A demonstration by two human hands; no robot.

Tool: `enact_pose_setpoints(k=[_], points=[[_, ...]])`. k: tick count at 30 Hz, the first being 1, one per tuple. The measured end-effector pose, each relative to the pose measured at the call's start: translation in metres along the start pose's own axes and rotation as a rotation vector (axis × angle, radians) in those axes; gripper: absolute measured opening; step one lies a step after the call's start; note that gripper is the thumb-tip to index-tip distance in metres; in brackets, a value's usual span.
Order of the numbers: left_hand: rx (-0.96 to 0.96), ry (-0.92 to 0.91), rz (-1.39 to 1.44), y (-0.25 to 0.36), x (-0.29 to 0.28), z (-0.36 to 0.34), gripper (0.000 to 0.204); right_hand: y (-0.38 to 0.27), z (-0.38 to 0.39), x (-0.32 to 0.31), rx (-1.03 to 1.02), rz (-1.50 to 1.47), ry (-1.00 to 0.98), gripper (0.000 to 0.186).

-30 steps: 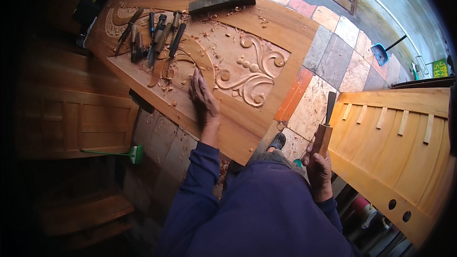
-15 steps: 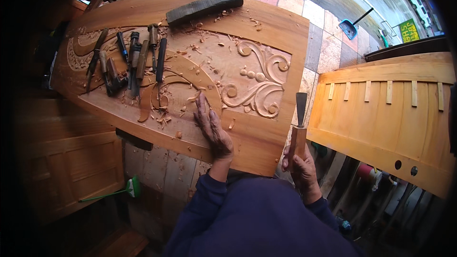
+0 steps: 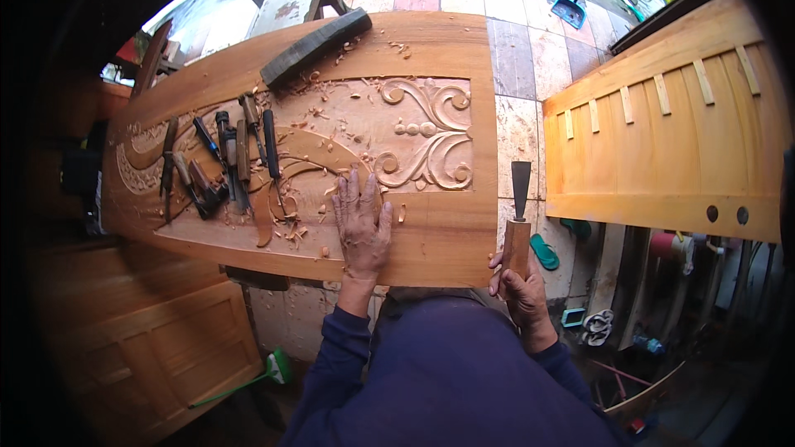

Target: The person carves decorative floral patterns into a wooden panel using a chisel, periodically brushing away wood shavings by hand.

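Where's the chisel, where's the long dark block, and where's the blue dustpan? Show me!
Chisel point(image 3: 517, 236): head view, on its wooden handle, just below the blade.
Long dark block point(image 3: 316, 49): head view, about midway along its length.
Blue dustpan point(image 3: 569, 12): head view, on its pan, below the handle.

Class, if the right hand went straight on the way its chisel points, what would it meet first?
The way ahead of the chisel looks free as far as the picture shows, over floor tiles between the carved panel and yellowish panel, though depth is unclear.
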State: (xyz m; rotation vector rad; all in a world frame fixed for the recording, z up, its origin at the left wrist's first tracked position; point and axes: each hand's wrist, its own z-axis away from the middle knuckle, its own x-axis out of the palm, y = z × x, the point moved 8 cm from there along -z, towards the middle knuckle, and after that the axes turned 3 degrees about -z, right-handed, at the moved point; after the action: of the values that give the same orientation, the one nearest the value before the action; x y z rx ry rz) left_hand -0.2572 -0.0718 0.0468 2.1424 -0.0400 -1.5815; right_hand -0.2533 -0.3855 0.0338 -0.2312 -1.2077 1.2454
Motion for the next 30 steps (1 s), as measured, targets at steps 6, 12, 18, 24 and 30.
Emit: enact_pose_setpoints(k=[6,12,18,24,30], points=[[-0.062,-0.02,-0.018,-0.016,0.018,-0.007,0.06,0.025,0.013,0.008,-0.038,-0.219,-0.01,0.059],[-0.03,-0.011,0.01,-0.016,0.02,-0.002,0.06,0.043,0.037,0.009,-0.062,-0.197,0.096,0.066],[0.432,0.078,0.419,0.044,-0.016,0.022,0.052,0.041,0.052,0.022,-0.124,0.086,0.203,0.08],[0.982,-0.17,0.668,0.167,-0.022,0.05,0.036,0.049,0.062,0.024,0.002,0.303,0.131,0.053],[0.983,-0.25,0.677,0.195,0.028,0.038,0.034,0.001,0.045,0.008,0.149,0.532,-0.026,0.025]])
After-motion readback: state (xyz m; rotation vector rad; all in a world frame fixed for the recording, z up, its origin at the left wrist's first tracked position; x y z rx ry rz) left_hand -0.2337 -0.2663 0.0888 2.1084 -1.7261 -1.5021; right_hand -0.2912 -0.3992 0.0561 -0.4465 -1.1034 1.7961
